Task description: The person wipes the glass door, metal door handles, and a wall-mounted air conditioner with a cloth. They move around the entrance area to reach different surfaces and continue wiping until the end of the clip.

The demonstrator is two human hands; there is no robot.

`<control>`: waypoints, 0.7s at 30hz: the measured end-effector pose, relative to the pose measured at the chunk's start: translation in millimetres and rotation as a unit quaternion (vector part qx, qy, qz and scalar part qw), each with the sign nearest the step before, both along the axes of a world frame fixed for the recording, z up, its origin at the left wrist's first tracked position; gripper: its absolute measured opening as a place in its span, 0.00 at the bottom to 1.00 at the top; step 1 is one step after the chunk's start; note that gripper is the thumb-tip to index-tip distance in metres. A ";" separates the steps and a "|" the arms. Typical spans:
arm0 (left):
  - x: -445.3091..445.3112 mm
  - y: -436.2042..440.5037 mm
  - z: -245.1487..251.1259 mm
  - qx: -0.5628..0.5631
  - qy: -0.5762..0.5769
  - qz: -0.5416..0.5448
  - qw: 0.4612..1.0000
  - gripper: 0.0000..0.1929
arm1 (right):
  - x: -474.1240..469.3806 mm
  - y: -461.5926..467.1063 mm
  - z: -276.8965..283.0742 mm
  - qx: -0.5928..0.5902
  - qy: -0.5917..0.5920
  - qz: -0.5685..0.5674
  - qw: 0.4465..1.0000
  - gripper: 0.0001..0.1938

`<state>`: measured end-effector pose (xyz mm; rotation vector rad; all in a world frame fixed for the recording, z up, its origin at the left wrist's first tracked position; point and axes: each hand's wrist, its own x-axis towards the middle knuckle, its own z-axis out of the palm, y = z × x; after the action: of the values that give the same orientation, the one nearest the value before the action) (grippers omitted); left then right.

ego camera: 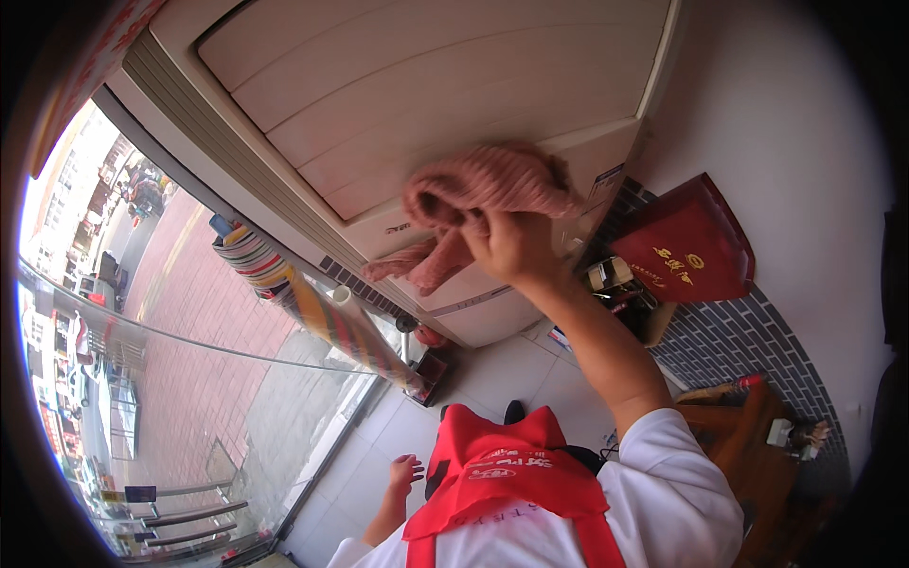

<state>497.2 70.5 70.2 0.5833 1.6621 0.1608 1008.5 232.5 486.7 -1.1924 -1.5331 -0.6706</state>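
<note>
My right hand [515,245] reaches forward and grips a bunched pink ribbed towel [490,181]. The towel lies against the front of a tall off-white cabinet [440,92], which looks like a floor-standing air conditioner. One loose end of the cloth hangs down to the left of the hand. My left hand [405,472] hangs low beside the red apron [497,468], its fingers a little apart and nothing in them.
Glass doors [234,341] with metal handles [192,515] stand on the left, a street beyond. Striped rolled material [312,305] leans by the cabinet. At right are a dark red bag [689,245], a box of items [653,319] and a wooden table [746,433]. The floor is tiled [511,376].
</note>
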 end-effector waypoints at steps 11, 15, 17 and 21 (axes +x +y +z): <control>-7.6 11.8 7.1 0.025 -0.008 -0.017 1.000 0.23 | 179.3 1.1 8.4 0.160 0.182 -0.166 0.956 0.25; -22.2 -5.9 5.7 -0.003 0.007 0.003 1.000 0.22 | 190.5 13.2 68.7 0.202 0.226 -0.113 0.946 0.26; -30.2 -11.9 2.2 -0.012 0.017 -0.003 1.000 0.21 | 198.1 22.3 105.0 0.244 0.235 -0.063 0.939 0.22; -40.7 -16.2 -7.3 -0.001 -0.077 0.002 0.997 0.20 | 224.4 24.8 183.6 0.251 0.133 -0.066 0.957 0.11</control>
<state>456.5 54.2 63.0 0.5521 1.5147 0.2027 1232.9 257.4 670.4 -0.9510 -0.9845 -0.8860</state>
